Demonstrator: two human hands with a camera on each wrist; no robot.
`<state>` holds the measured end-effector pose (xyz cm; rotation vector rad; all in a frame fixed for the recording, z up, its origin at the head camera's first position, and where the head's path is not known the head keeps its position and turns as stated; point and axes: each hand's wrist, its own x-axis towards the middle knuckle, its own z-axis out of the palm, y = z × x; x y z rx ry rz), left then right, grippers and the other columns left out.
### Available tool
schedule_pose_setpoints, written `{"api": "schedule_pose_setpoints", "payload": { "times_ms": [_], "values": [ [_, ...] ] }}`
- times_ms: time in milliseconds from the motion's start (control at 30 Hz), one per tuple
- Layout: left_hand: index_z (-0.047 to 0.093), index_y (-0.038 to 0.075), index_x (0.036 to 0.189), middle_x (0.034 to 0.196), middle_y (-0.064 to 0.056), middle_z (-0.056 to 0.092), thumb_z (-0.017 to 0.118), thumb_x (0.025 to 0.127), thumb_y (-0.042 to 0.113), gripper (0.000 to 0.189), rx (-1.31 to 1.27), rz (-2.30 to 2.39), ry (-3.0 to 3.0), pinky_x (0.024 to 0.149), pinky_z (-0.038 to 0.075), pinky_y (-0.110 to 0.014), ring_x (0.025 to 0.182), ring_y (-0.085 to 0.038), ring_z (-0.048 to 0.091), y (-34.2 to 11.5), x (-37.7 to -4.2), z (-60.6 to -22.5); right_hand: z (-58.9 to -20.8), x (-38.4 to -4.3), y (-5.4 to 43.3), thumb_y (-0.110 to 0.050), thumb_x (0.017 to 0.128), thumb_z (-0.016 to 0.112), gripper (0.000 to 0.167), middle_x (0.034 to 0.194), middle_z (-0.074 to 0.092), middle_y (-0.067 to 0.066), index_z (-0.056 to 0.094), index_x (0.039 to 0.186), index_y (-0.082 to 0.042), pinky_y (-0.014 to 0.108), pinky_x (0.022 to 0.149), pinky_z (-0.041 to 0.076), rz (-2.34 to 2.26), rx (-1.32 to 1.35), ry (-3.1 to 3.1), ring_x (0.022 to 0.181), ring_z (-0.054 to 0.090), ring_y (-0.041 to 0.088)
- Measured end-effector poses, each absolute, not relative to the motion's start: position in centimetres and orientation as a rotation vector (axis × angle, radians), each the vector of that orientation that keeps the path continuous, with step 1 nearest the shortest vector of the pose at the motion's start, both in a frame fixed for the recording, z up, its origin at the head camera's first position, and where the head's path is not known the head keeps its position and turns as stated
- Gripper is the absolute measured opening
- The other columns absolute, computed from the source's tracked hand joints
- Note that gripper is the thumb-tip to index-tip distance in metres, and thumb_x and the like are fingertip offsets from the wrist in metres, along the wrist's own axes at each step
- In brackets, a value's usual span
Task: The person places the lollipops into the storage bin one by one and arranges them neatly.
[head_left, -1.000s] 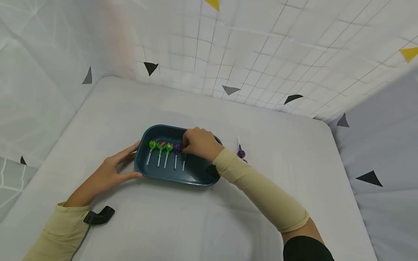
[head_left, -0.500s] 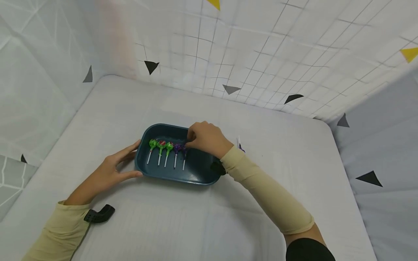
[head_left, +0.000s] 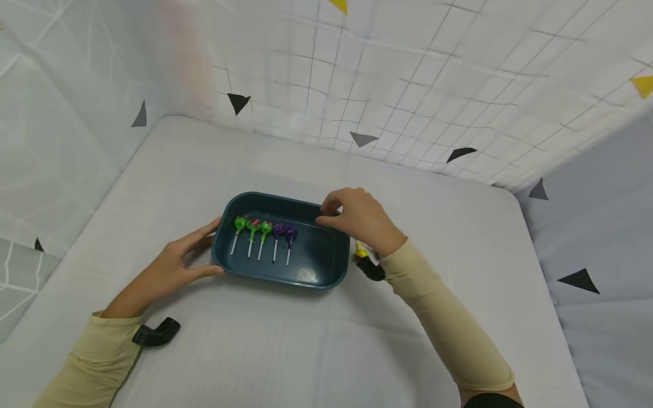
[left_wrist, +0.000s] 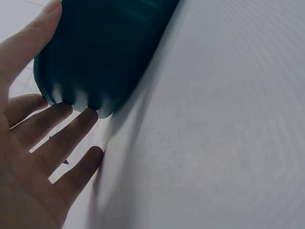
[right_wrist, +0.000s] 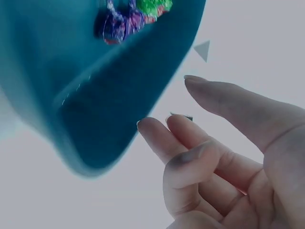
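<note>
A dark teal tray (head_left: 321,258) lies on the white table with a row of several lollipops inside. Green-wrapped lollipops (head_left: 254,225) are on the left, and two purple lollipops (head_left: 290,233) end the row on the right, sticks toward the person. My left hand (head_left: 170,269) rests against the tray's left end, its thumb and nearly straight fingers (left_wrist: 81,126) spread and touching the wall. Over the tray's far right corner hovers my right hand (head_left: 362,218), empty, with thumb and forefinger apart and some fingers bent in the right wrist view.
A yellow-wrapped piece (head_left: 359,250) shows beside the tray's right end, partly covered by the right hand and its black wrist strap (head_left: 370,269). A white wall with grid lines (head_left: 408,85) stands behind the table.
The right hand has let go of the second purple lollipop and moved right, out over the tray's corner. It now hides the purple lollipops lying outside. The left hand stays put.
</note>
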<state>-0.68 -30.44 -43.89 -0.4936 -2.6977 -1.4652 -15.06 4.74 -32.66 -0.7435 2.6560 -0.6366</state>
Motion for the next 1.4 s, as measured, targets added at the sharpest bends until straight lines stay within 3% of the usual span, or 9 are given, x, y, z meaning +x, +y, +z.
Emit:
{"api": "schedule_pose_setpoints", "payload": {
  "times_ms": [367, 600, 833, 1033, 1233, 1400],
  "values": [
    [0.03, 0.019, 0.164, 0.161, -0.021, 0.043, 0.09, 0.079, 0.008, 0.105, -0.473, -1.475, -2.714, 0.108, 0.033, 0.001, 0.129, 0.019, 0.044, -30.3, -0.6, -43.6, -33.4, -14.3, 9.3, -0.033, 0.092, 0.079, 0.021, 0.105, 0.08, 0.002, 0.079, 0.105, -0.015, 0.035, 0.072, 0.056, -0.665, -0.624, 2.71, 0.077, 0.068, 0.018],
    [0.031, 0.018, 0.164, 0.16, -0.023, 0.044, 0.09, 0.077, 0.005, 0.106, -0.492, -1.463, -2.7, 0.109, 0.032, 0.001, 0.129, 0.019, 0.044, -30.3, -0.6, -43.8, -34.6, -14.0, 11.6, -0.028, 0.092, 0.079, 0.019, 0.104, 0.08, 0.005, 0.079, 0.104, -0.013, 0.035, 0.073, 0.056, -0.636, -0.542, 2.743, 0.082, 0.068, 0.021],
    [0.031, 0.016, 0.164, 0.161, -0.023, 0.043, 0.09, 0.077, 0.004, 0.106, -0.507, -1.457, -2.694, 0.109, 0.033, 0.0, 0.13, 0.017, 0.044, -30.3, -0.6, -43.8, -35.7, -13.6, 13.6, -0.027, 0.092, 0.078, 0.019, 0.102, 0.08, 0.008, 0.079, 0.102, -0.011, 0.034, 0.067, 0.054, -0.611, -0.483, 2.795, 0.081, 0.069, 0.023],
    [0.031, 0.017, 0.164, 0.161, -0.022, 0.043, 0.09, 0.077, 0.006, 0.105, -0.498, -1.453, -2.704, 0.109, 0.033, 0.0, 0.13, 0.018, 0.044, -30.3, -0.7, -43.6, -36.7, -12.7, 15.2, -0.034, 0.09, 0.08, 0.026, 0.101, 0.079, 0.01, 0.079, 0.098, -0.01, 0.035, 0.063, 0.055, -0.526, -0.366, 2.85, 0.09, 0.07, 0.03],
    [0.031, 0.017, 0.164, 0.161, -0.022, 0.043, 0.09, 0.077, 0.006, 0.106, -0.499, -1.44, -2.705, 0.109, 0.033, 0.0, 0.13, 0.018, 0.044, -30.5, -0.7, -43.8, -37.5, -12.3, 16.0, -0.038, 0.09, 0.079, 0.031, 0.094, 0.078, 0.01, 0.081, 0.096, -0.007, 0.031, 0.055, 0.053, -0.463, -0.302, 2.805, 0.075, 0.068, 0.023],
    [0.031, 0.017, 0.164, 0.161, -0.022, 0.043, 0.09, 0.077, 0.006, 0.106, -0.504, -1.441, -2.702, 0.109, 0.033, 0.0, 0.13, 0.018, 0.044, -30.4, -0.7, -43.9, -38.0, -12.3, 16.3, -0.035, 0.091, 0.08, 0.027, 0.088, 0.078, 0.006, 0.081, 0.095, -0.008, 0.031, 0.057, 0.052, -0.488, -0.299, 2.747, 0.075, 0.067, 0.019]
  ]
}}
